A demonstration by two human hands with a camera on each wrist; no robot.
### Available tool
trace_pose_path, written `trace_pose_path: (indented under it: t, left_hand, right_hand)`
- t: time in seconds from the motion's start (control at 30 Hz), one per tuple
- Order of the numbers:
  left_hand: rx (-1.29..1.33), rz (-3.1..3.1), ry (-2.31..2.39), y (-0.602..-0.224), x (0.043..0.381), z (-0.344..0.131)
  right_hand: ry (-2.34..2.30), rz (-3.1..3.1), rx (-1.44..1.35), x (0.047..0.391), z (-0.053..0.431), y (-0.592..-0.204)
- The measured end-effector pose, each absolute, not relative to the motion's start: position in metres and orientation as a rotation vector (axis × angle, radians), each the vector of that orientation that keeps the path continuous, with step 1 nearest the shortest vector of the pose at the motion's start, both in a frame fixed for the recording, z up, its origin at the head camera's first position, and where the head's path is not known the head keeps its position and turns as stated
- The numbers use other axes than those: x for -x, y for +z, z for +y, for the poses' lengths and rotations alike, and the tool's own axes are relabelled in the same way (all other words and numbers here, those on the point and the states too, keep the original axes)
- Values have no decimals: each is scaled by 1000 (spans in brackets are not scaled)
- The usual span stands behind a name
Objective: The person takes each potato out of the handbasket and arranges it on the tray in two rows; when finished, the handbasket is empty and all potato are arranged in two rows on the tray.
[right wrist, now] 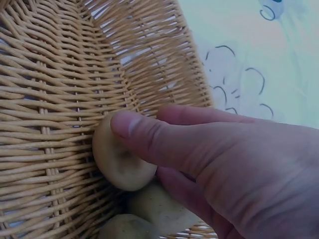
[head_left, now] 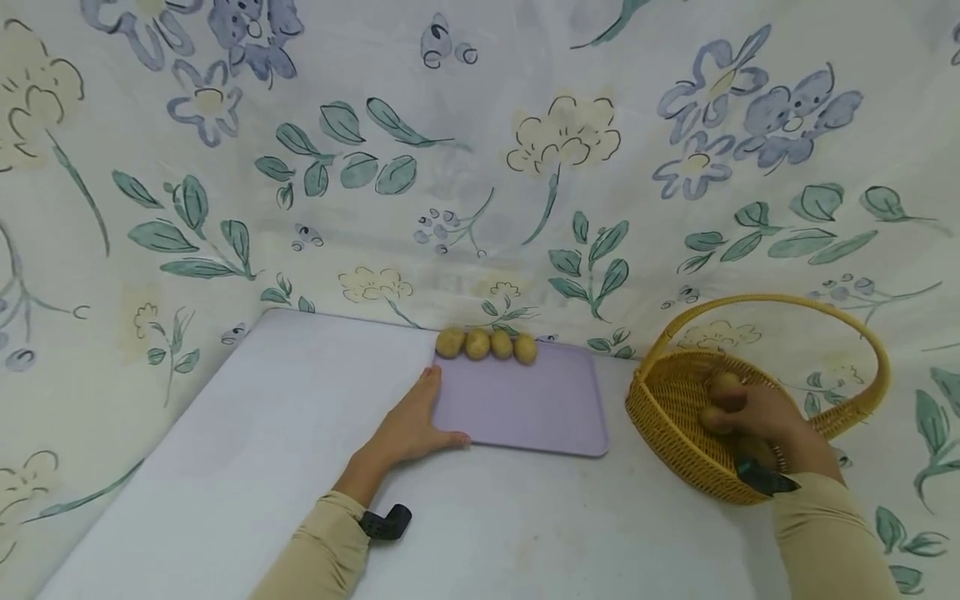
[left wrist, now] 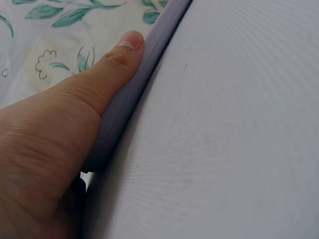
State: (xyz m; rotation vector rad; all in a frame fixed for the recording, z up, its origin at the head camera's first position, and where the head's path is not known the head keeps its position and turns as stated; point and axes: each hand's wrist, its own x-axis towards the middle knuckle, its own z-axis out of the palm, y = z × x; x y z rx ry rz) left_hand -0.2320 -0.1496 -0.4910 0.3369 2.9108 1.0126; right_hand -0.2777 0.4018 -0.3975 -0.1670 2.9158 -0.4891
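A light purple tray lies flat, with a row of several potatoes along its far edge. My left hand rests at the tray's near left corner, fingers along the left side. Its straight thumb touches the rim in the left wrist view; the other fingers are hidden there. Inside the wicker basket, my right hand pinches a potato between thumb and fingers. More potatoes lie just below it in the right wrist view, partly covered by the hand.
The tray and basket stand on a white tabletop. A tall arched handle rises over the basket. Behind the table hangs a white cloth with printed flowers and leaves, close to the tray's far edge.
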Motion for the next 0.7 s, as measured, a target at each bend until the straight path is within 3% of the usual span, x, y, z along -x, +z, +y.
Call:
trace_pose_path:
  t: [0.53,0.7]
  left_hand:
    - [-337,2914,1023,-493,230,-148]
    - [-339,2915,1011,-492,231,-149]
  right_hand:
    - [-752,2690,83,287,394,-409]
    - [-609,2767,202,288,394,-408]
